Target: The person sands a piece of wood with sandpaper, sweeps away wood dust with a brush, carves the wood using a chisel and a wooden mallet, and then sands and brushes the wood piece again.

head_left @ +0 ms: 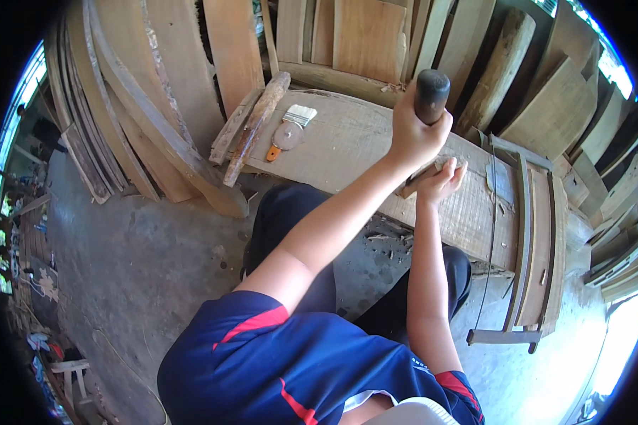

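Observation:
My left hand (420, 134) is wrapped round a tool's thick handle (432, 95), whose dark, rounded end points up toward me. The tool's lower part is hidden behind the hand, so its kind does not show. Just below and nearer to me, my right hand (438, 185) has its fingers curled at a small wooden piece (411, 187) low over the bench. My fingers cover most of that piece. Both hands are above the wide wooden bench (340, 152), toward its right part. Wood shavings lie about them.
A flat brush (290, 133) with white bristles and an orange handle tip lies on the bench's left part, beside a round stick (257, 127). A wooden frame saw (521, 248) leans at the right end. Boards (368, 39) stand behind; chips litter the concrete floor (170, 262).

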The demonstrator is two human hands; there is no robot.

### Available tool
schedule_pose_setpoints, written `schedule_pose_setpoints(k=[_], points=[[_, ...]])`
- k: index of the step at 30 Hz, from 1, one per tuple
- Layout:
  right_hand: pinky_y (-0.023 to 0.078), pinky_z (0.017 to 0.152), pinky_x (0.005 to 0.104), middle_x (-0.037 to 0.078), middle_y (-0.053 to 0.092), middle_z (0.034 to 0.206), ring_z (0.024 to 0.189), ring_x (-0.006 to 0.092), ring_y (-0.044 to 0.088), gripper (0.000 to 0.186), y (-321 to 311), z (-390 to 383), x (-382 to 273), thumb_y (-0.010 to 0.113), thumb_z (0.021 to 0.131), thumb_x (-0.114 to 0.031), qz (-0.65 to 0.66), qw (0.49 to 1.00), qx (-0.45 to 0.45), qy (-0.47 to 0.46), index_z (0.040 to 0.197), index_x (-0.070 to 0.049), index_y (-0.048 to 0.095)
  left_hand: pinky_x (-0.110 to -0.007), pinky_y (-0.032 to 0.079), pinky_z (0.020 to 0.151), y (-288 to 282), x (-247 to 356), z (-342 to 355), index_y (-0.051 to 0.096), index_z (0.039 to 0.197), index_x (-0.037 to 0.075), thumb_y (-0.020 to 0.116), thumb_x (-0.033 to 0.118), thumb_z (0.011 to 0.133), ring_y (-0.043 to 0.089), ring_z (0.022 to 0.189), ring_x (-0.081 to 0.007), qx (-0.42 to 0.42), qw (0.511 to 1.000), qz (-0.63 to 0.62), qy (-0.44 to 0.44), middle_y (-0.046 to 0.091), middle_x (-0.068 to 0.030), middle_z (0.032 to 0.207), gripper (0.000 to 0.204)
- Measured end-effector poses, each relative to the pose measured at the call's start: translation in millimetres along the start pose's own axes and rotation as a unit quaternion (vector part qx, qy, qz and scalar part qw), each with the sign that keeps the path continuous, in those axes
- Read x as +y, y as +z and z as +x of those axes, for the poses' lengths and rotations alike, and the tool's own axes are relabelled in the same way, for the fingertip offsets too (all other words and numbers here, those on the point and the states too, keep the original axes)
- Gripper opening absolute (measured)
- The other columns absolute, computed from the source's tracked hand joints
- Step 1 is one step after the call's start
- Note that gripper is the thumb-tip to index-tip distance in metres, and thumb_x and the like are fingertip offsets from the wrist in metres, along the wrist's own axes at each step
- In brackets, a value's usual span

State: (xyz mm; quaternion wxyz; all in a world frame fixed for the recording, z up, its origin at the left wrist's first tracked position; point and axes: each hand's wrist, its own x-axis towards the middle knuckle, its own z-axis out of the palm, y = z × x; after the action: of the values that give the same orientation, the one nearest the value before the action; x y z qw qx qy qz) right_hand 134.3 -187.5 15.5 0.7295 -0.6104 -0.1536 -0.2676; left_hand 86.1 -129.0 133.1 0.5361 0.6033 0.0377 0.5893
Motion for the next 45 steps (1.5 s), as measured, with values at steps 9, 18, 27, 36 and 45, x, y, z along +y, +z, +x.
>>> schedule_pose_setpoints(k=[9,18,27,36,45], points=[[0.034,0.051,0.0299,0.005,0.046,0.059,0.055,0.0151,0.042,0.024,0,-2,5,0.048,0.085,-0.024,0.001,1.000,-0.004,-0.001,0.083,0.000,0.049,-0.029,0.040,0.053,1,-3,-3,0.052,0.078,0.005,0.059,0.001,0.066,0.048,0.054,-0.0127,-0.003,0.999,0.029,0.026,0.049,-0.0023,0.059,0.014],[0.034,0.048,0.0324,0.006,0.045,0.054,0.050,0.0165,0.043,0.025,-3,0,7,0.048,0.084,-0.026,-0.021,0.999,-0.018,-0.046,0.081,-0.001,0.049,-0.029,0.041,0.052,1,-17,-6,0.049,0.070,0.004,0.061,0.004,0.068,0.051,0.053,-0.0134,0.003,1.000,0.022,0.015,0.051,-0.0044,0.058,0.013],[0.034,0.048,0.0308,0.005,0.047,0.054,0.049,0.0159,0.044,0.026,-7,4,-1,0.047,0.085,-0.027,0.015,0.999,-0.038,0.012,0.077,-0.002,0.047,-0.021,0.035,0.035,-5,-6,11,0.044,0.068,0.007,0.054,0.000,0.075,0.044,0.038,-0.0061,-0.017,0.998,-0.041,-0.045,0.043,0.0030,0.050,0.015],[0.034,0.049,0.0288,0.004,0.045,0.056,0.052,0.0136,0.042,0.024,-6,2,-3,0.047,0.086,-0.027,0.046,0.998,-0.034,0.005,0.078,-0.003,0.048,-0.021,0.034,0.033,-13,-1,13,0.041,0.069,0.007,0.053,-0.003,0.075,0.043,0.036,-0.0077,0.010,0.995,-0.089,-0.039,0.044,0.0019,0.051,0.017],[0.034,0.050,0.0301,0.006,0.046,0.057,0.052,0.0161,0.044,0.026,-3,4,-5,0.047,0.086,-0.026,0.034,0.999,-0.037,0.019,0.074,-0.003,0.044,-0.022,0.032,0.032,-6,-5,25,0.041,0.073,0.006,0.052,-0.007,0.070,0.040,0.035,-0.0069,0.051,0.998,-0.026,0.003,0.041,0.0023,0.051,0.018]])
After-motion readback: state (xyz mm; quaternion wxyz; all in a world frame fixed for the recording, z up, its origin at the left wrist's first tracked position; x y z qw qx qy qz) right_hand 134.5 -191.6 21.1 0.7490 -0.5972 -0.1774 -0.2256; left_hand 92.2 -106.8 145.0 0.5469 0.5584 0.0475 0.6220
